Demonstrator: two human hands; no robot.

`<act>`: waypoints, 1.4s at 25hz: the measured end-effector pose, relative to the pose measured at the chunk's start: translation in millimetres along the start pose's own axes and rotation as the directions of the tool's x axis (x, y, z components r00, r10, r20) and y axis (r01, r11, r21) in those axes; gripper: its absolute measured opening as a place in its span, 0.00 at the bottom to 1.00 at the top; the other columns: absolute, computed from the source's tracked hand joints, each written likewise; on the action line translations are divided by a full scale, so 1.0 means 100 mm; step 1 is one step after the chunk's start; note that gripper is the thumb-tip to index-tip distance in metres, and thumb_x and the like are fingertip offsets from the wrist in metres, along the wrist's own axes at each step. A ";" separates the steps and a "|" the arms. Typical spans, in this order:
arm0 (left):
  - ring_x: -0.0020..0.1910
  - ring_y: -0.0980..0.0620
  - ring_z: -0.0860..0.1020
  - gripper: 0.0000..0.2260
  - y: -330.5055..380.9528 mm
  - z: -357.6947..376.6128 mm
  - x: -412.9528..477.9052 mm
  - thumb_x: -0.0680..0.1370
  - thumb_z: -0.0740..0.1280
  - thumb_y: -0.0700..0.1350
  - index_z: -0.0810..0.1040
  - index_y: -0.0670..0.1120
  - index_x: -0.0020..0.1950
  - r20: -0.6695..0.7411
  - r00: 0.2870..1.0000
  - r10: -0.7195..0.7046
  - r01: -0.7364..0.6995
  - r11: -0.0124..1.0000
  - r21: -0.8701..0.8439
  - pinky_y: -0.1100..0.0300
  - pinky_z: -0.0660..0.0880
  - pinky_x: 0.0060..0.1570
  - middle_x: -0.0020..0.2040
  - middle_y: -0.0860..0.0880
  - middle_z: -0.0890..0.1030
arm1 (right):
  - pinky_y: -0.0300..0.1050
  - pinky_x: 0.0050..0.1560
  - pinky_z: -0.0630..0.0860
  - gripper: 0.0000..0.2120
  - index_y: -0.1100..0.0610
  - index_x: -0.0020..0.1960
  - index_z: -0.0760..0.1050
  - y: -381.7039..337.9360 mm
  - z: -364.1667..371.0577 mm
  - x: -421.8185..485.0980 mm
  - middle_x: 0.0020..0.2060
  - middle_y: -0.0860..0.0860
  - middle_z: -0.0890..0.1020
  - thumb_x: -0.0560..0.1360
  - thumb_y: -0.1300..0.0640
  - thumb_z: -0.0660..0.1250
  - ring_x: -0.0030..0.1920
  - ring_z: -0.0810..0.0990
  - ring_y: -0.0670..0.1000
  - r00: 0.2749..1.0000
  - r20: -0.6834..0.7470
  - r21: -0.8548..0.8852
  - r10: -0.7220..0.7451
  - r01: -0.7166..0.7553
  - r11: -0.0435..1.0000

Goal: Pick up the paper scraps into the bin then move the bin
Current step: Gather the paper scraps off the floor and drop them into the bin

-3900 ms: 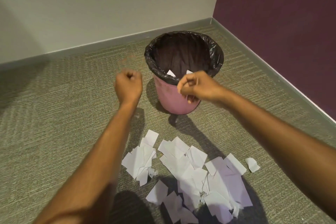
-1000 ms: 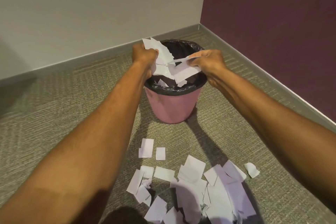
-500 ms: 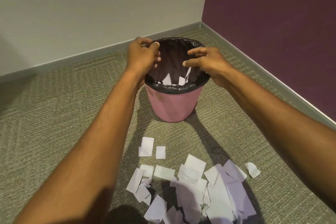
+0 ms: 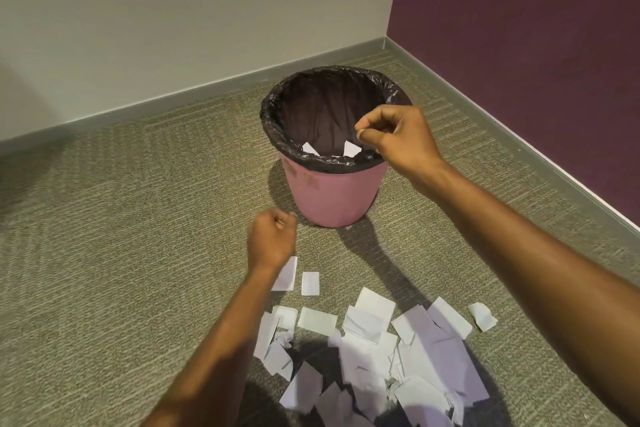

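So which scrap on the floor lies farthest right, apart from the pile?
The small crumpled scrap at the pile's right edge. It lies alone on the carpet, curled rather than flat.

body: two bare forearms and hands in head view | left hand (image 4: pixel 273 239): no ring, watch or band seen | right hand (image 4: pixel 401 139): no ring, watch or band seen, short nails | sleeves: none showing up to frame edge | gloves: none | markings: cannot tell any
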State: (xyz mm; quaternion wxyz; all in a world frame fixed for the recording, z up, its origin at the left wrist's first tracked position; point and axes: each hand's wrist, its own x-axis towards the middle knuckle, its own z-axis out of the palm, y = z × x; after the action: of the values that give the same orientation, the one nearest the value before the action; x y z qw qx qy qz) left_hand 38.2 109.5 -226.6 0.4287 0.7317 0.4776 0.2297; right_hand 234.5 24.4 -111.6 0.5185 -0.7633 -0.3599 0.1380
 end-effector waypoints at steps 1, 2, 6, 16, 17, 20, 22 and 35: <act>0.30 0.57 0.74 0.09 -0.10 0.07 -0.05 0.79 0.66 0.43 0.74 0.45 0.39 0.078 0.997 -0.008 0.002 0.997 0.076 0.58 0.75 0.38 0.32 0.52 0.76 | 0.42 0.40 0.79 0.04 0.58 0.43 0.83 0.02 0.03 -0.06 0.36 0.50 0.84 0.71 0.65 0.71 0.36 0.80 0.45 0.999 0.035 -0.009 -0.012 0.012 1.000; 0.33 0.56 0.76 0.06 -0.18 0.12 -0.11 0.78 0.66 0.43 0.76 0.45 0.42 0.145 0.989 -0.021 0.002 0.991 0.132 0.58 0.76 0.38 0.34 0.52 0.78 | 0.42 0.42 0.79 0.04 0.58 0.43 0.83 0.04 0.06 -0.13 0.37 0.51 0.84 0.71 0.65 0.71 0.37 0.80 0.45 0.997 0.071 -0.020 -0.016 0.018 1.000; 0.38 0.49 0.80 0.02 -0.37 0.29 -0.34 0.77 0.66 0.45 0.74 0.47 0.46 0.325 0.946 -0.019 -0.076 0.958 0.277 0.55 0.77 0.40 0.39 0.49 0.81 | 0.35 0.40 0.76 0.04 0.60 0.45 0.82 0.13 0.18 -0.39 0.38 0.50 0.83 0.73 0.66 0.71 0.36 0.77 0.42 0.979 0.203 -0.077 0.010 0.005 0.997; 0.54 0.44 0.76 0.15 -0.81 0.34 -0.74 0.74 0.66 0.50 0.73 0.45 0.57 0.517 0.854 0.059 -0.379 0.750 0.541 0.50 0.74 0.53 0.55 0.44 0.76 | 0.42 0.45 0.79 0.05 0.58 0.46 0.81 0.51 0.33 -0.84 0.43 0.51 0.81 0.74 0.66 0.69 0.43 0.80 0.50 0.924 0.370 -0.225 0.096 -0.011 0.974; 0.56 0.45 0.75 0.17 -0.85 0.34 -0.76 0.74 0.66 0.51 0.72 0.46 0.60 0.511 0.858 0.055 -0.390 0.718 0.577 0.50 0.73 0.55 0.58 0.45 0.75 | 0.45 0.47 0.79 0.05 0.57 0.46 0.81 0.60 0.35 -0.91 0.44 0.52 0.81 0.74 0.66 0.69 0.44 0.80 0.51 0.911 0.398 -0.253 0.106 -0.002 0.967; 0.60 0.45 0.72 0.23 -0.98 0.34 -0.77 0.73 0.67 0.54 0.69 0.49 0.65 0.483 0.873 0.063 -0.400 0.658 0.638 0.51 0.70 0.59 0.62 0.47 0.72 | 0.40 0.48 0.75 0.07 0.56 0.50 0.79 0.95 0.45 -1.16 0.50 0.51 0.79 0.74 0.62 0.71 0.49 0.78 0.52 0.843 0.496 -0.378 0.210 -0.008 0.926; 0.60 0.45 0.72 0.24 -1.05 0.35 -0.79 0.72 0.68 0.55 0.69 0.49 0.66 0.510 0.859 0.054 -0.425 0.632 0.648 0.50 0.70 0.58 0.63 0.47 0.71 | 0.43 0.55 0.74 0.13 0.53 0.56 0.76 1.19 0.51 -1.37 0.56 0.51 0.76 0.73 0.55 0.73 0.58 0.76 0.53 0.778 0.544 -0.524 0.313 0.024 0.851; 0.38 0.45 0.80 0.19 -1.24 0.54 -1.14 0.51 0.77 0.40 0.81 0.49 0.39 0.637 0.767 0.079 -0.590 0.475 0.652 0.57 0.76 0.25 0.44 0.45 0.82 | 0.68 0.69 0.61 0.48 0.49 0.79 0.44 1.72 0.84 -2.32 0.77 0.64 0.45 0.71 0.45 0.73 0.75 0.50 0.70 0.615 0.610 -0.783 0.499 0.371 0.500</act>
State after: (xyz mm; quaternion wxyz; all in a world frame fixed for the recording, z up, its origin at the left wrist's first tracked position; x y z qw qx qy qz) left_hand -33.8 7.6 -351.5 0.0887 0.9578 0.2296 -0.1483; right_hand 92.4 -113.3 -338.2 -0.1557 -0.7843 -0.5316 0.2794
